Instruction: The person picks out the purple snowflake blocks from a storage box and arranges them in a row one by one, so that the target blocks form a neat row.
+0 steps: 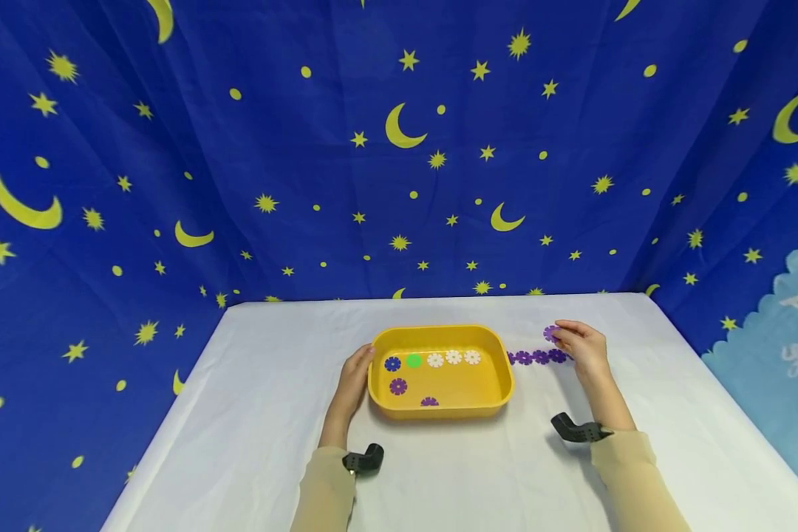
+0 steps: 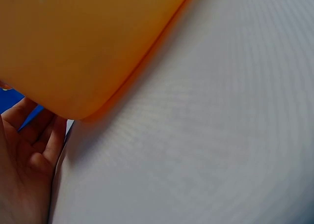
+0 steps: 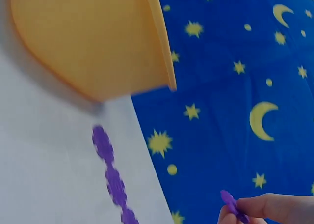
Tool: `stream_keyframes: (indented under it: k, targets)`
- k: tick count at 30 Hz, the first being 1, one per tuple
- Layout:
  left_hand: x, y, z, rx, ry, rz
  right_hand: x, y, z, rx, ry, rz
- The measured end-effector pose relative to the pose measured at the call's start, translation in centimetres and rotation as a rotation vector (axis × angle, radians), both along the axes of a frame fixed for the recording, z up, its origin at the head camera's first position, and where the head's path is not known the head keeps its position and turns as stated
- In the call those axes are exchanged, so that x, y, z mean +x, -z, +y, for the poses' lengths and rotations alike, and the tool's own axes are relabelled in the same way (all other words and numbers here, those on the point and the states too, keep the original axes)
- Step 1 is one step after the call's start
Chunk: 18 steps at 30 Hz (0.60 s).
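White tabletop (image 1: 259, 414); hands (image 1: 354, 375) (image 1: 585, 352) touch tray (image 1: 468, 388), purple disc (image 1: 550, 333).

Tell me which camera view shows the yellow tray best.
The head view: it shows the yellow tray from above, with discs inside. The left wrist and right wrist views show only parts of its outside.

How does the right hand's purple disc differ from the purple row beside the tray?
The held disc is raised, pinched by the right hand; the purple row lies on the table. The held disc is single; the purple row has several discs. Both are purple and notched.
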<state>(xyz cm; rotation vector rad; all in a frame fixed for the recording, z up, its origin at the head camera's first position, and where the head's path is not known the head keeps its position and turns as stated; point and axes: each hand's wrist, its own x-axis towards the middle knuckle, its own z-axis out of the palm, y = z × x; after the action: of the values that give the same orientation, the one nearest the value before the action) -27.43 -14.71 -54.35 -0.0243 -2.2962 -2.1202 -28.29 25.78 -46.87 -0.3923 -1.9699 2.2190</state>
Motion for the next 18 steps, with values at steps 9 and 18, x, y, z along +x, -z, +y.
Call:
stream_keyframes:
  k: [9,18]
  targets:
    - [-0.1,-0.1,-0.1,0.001,0.002,-0.016,-0.2,0.4,2.6,0.083,0.152,-0.104]
    - [1.2,-2.5,0.1,-0.01,0.035,-0.029,0.0,1.5,4.8,-0.038,0.219,-0.16]
